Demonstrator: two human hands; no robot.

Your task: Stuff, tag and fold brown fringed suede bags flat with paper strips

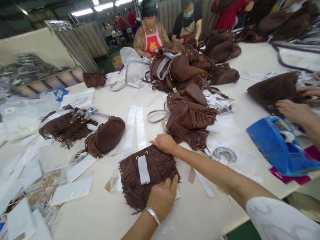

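Note:
A brown fringed bag (158, 163) lies flat on the pale table (197, 222), with a white strip (143, 170) over its middle and metal eyelets near its top edge. My left hand (162, 197), with a silver bracelet at the wrist, has its curled fingers on the bag's lower right part. Reaching in from the right, my right hand (165, 143) grips the bag's top edge, its fingers bent around the rim.
Brown bags are piled behind (184, 66), with more at left (105, 135). White packing pieces (72, 191) lie at left, a coiled strap (224, 155) at right. Beyond a blue bag (275, 142), another person's hands (296, 111) hold a dark bag. People work across the table.

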